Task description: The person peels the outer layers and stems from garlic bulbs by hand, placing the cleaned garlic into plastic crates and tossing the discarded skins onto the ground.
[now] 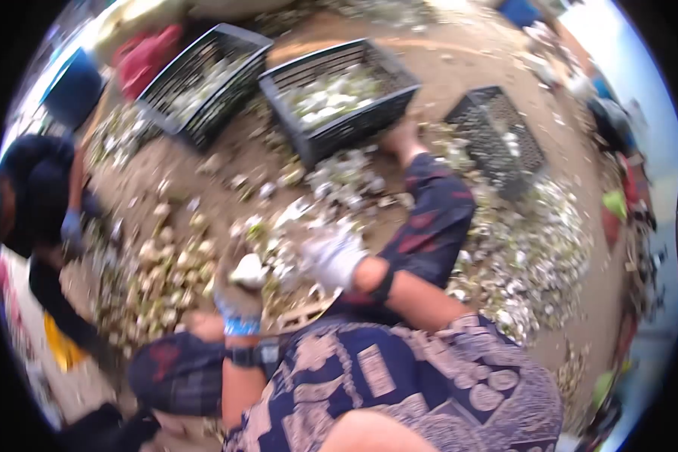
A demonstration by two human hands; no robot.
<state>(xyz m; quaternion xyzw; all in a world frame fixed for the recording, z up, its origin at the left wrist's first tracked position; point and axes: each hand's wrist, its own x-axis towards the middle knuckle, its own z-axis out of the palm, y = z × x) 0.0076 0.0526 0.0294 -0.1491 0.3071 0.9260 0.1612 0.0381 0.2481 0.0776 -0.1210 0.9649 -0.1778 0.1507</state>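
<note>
My right hand (333,258), in a white glove, reaches over a heap of peelings and pale bulbs (282,260) between my legs. Motion smears its fingers. Lower and to the left, my left hand (237,303) wears a glove with a blue-and-white cuff; its fingers are blurred too. Just beyond it is a large white bulb (250,271), close to the fingertips. I cannot tell whether either hand grips anything. A pile of pale, yellowish bulbs, like onions or garlic, (169,275) spreads on the ground to the left of my left hand.
Two dark plastic crates (339,117) (203,90) with white bulbs stand ahead. A third crate (497,135) is at the right, above a broad heap of white peelings (531,264). Another person (41,192) works at the left, near a blue tub (74,89).
</note>
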